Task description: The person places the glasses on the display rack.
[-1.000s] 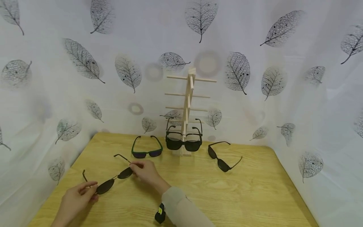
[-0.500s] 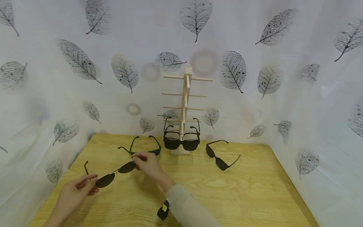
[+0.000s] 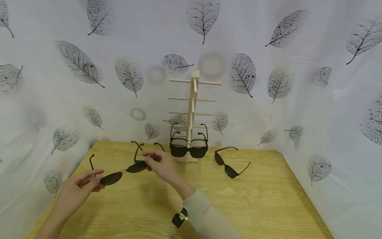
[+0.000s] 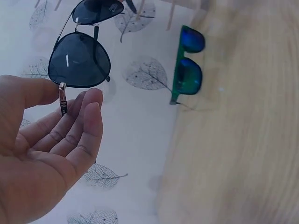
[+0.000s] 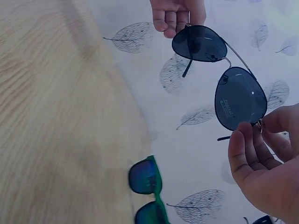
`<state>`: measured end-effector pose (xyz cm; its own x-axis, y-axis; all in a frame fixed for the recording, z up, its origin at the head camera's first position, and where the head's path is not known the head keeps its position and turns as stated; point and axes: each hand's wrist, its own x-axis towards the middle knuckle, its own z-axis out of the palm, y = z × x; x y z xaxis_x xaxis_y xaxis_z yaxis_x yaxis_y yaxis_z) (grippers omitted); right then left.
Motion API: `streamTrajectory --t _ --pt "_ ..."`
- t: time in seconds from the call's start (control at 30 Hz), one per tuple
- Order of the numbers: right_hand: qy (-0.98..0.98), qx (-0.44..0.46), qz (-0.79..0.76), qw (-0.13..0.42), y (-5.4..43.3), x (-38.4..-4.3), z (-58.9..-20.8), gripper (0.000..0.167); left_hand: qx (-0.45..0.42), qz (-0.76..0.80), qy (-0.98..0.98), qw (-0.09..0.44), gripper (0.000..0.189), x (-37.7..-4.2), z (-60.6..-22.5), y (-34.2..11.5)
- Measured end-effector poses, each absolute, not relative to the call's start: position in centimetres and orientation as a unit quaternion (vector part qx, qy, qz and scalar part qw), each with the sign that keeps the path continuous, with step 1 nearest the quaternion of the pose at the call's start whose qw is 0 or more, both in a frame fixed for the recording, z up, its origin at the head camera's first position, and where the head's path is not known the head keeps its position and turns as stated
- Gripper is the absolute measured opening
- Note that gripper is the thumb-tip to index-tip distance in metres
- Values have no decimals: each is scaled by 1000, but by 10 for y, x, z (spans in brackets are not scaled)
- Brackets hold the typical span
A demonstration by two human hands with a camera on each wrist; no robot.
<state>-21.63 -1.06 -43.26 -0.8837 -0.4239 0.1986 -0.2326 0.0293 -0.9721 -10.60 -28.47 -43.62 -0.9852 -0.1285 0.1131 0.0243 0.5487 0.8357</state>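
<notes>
Lower left of the head view: left grip [image 3: 77,189], thumb and fingers nearly closed, pinching the near-left hinge end of the dark aviator sunglasses [image 3: 111,179]. Glasses sit left of centre, held up off the counter [image 3: 238,202], lenses toward the camera, arms unfolded and pointing to the back. Should be light; thin metal rim and double bridge look stiff but bendable, so likely fragile if twisted or pulled apart. Lenses look smooth, probably slippery and quick to smudge; pale print on one lens in the right wrist view. Best hold: outer corners by the hinges, a light pinch each side, off the lenses. Hinged arms may swing, so poor handles alone.

Just right of the lenses: right grip [image 3: 161,167], also pinched nearly closed, on the opposite hinge corner. Green-framed sunglasses [image 3: 139,161] behind it, partly hidden in the head view.

Centre: wooden stand [image 3: 191,109], two pairs on its lower pegs, the lower front one being dark-lensed glasses [image 3: 188,151]. Right of centre: black sunglasses [image 3: 230,171] on the counter, arms open, set at a slant.
</notes>
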Motion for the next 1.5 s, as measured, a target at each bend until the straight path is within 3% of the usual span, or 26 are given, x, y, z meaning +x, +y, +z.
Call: streamTrajectory --t 0.43,0.67,0.93,1.5 --pt "720 -237 -648 76 23 -216 -393 31 -34 -480 -871 96 38 -125 -402 -273" --pt "732 -243 -632 73 45 -219 -381 37 -61 -480 -872 72 41 -138 -384 -258" --pt "737 -204 -640 75 67 -222 -371 30 -101 -469 -876 58 39 -156 -368 -238" --pt "738 -188 -648 5 101 -209 -335 31 -133 -469 -871 63 36 -177 -328 -207"
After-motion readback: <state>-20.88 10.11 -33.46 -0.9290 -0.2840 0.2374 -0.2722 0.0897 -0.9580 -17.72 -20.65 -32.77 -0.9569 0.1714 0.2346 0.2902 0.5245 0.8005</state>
